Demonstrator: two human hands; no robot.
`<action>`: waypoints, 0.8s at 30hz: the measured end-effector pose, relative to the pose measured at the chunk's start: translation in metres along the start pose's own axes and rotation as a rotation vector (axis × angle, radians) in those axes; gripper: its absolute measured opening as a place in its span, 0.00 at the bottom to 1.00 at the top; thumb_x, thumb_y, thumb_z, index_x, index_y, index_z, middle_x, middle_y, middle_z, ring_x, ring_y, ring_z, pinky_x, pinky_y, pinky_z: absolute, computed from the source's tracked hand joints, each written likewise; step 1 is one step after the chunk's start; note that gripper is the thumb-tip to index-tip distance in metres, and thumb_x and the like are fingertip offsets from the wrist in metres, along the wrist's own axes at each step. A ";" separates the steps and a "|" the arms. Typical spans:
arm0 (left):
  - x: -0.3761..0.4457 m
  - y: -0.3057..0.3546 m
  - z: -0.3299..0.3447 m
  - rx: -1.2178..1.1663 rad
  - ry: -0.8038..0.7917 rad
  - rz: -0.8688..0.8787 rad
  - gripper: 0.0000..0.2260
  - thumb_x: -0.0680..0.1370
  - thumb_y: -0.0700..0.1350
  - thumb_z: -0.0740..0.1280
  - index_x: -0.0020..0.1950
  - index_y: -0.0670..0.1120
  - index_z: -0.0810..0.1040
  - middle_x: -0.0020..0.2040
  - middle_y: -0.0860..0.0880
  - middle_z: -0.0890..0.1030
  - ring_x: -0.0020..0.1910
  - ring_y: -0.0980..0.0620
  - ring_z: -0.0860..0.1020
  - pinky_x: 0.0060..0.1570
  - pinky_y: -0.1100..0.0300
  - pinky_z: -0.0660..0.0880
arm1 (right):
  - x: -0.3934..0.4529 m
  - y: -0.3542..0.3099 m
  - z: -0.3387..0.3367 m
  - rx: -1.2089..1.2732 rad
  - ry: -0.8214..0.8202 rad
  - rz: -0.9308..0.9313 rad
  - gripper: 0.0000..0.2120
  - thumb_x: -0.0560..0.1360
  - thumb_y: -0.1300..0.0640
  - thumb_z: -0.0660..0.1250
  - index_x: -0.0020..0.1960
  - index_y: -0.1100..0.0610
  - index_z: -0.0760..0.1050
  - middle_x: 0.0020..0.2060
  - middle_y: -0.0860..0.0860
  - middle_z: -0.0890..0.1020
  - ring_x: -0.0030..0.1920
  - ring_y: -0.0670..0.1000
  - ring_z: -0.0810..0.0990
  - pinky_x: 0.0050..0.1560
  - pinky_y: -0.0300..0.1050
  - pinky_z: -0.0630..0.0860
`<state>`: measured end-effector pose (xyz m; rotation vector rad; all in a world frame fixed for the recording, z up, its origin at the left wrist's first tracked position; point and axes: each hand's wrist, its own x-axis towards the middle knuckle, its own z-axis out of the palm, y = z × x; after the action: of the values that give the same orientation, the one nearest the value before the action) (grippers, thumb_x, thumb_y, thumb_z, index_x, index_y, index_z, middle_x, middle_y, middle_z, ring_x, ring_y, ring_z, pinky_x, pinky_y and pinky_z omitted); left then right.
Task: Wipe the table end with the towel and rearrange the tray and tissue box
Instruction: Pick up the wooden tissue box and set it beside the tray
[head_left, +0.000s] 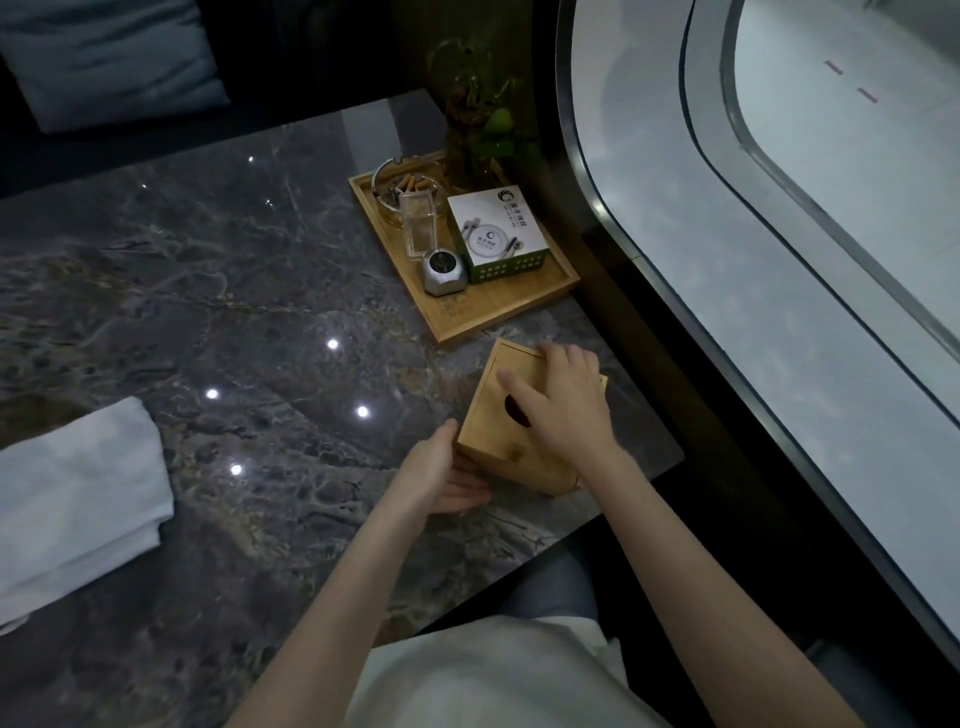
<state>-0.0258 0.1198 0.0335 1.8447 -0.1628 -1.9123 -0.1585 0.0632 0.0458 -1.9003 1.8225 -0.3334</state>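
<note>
A wooden tissue box with a dark oval slot stands on the dark marble table near its right end. My right hand lies flat over the box's top. My left hand cups its near left corner, palm up against the side. Just beyond the box sits a wooden tray holding a glass ashtray, a clear holder, a small silver object and a white and green box. A folded white towel lies at the table's left, away from both hands.
A potted plant stands at the tray's far corner. A dark ledge and a curved window frame run along the table's right side. A cushion rests on the seat beyond the table. My lap is at the near edge.
</note>
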 end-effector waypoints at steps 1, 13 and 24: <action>-0.001 0.001 -0.005 0.161 0.064 0.086 0.28 0.78 0.56 0.55 0.53 0.30 0.75 0.43 0.36 0.81 0.39 0.40 0.81 0.42 0.49 0.80 | -0.005 0.005 -0.003 0.063 0.009 -0.019 0.29 0.75 0.43 0.61 0.70 0.58 0.63 0.67 0.55 0.70 0.69 0.53 0.62 0.67 0.49 0.62; -0.017 -0.034 0.019 1.014 0.461 1.156 0.25 0.80 0.53 0.48 0.73 0.41 0.57 0.74 0.43 0.62 0.74 0.47 0.59 0.70 0.54 0.57 | -0.085 0.049 0.022 0.045 0.173 -0.128 0.27 0.79 0.45 0.45 0.74 0.54 0.46 0.74 0.46 0.50 0.74 0.37 0.40 0.73 0.35 0.38; 0.010 -0.066 0.024 1.242 0.479 1.199 0.26 0.80 0.55 0.39 0.74 0.42 0.48 0.76 0.44 0.52 0.75 0.51 0.48 0.73 0.50 0.53 | -0.104 0.053 0.052 -0.030 0.184 -0.084 0.26 0.80 0.44 0.39 0.74 0.55 0.42 0.74 0.49 0.50 0.74 0.38 0.38 0.74 0.39 0.39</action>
<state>-0.0654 0.1679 -0.0002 1.8951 -2.0474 -0.3970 -0.1874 0.1746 -0.0096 -2.0295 1.8754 -0.5282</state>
